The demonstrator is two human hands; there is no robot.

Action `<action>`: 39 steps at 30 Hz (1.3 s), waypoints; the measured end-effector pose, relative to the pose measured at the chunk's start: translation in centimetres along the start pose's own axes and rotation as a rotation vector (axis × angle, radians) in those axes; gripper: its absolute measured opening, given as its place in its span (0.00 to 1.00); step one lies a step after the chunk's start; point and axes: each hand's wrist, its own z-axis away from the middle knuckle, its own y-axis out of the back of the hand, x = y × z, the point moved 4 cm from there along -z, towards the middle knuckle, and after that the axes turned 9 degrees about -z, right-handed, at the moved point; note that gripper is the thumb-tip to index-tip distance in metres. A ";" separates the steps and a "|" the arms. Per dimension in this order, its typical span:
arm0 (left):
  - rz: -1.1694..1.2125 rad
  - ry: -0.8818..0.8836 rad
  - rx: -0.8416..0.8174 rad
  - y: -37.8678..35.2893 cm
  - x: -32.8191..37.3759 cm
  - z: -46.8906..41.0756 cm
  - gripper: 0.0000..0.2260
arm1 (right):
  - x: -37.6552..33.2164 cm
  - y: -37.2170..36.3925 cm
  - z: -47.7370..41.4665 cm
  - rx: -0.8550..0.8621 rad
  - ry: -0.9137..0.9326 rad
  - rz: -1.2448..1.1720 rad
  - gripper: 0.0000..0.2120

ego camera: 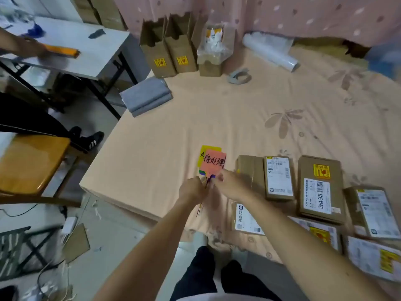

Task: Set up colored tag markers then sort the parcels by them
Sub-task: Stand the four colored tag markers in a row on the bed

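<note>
You have the colored tag markers (211,162) bunched together just below the middle of the frame, above the peach bed sheet (238,109). The front one is a pink card with black handwritten characters, a yellow card shows behind it at upper left, and slivers of green and purple peek out at the bottom edge. Your left hand (193,189) is closed around the thin stems under the cards (they trail out below your fist), and your right hand (229,184) pinches the same bunch at the base of the pink card with its fingertips. The two hands are nearly touching.

To the right, in the lower right of the frame, the parcels (320,187) lie flat on the sheet, brown cartons with white shipping labels, some with yellow stickers, close beside one another. Toward the upper middle stand three open cardboard boxes (171,48), with folded grey cloth (146,97) to their lower left. A white table (91,46) fills the upper left.
</note>
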 end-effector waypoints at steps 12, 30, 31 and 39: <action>0.034 -0.121 -0.090 -0.8 -0.4 -2.4 0.14 | 1.1 -4.3 -3.1 0.005 -0.246 -0.138 0.15; 1.076 0.015 -0.524 -1.2 -2.1 -1.1 0.08 | 1.4 -5.4 -2.6 0.078 -0.363 -0.606 0.08; 1.091 0.025 -0.525 -1.2 -2.0 -1.1 0.07 | 1.6 -5.4 -2.6 0.095 -0.361 -0.618 0.08; 1.146 -0.023 -0.388 0.5 0.0 -1.2 0.10 | 0.2 -2.7 -1.8 0.223 -0.297 -0.807 0.05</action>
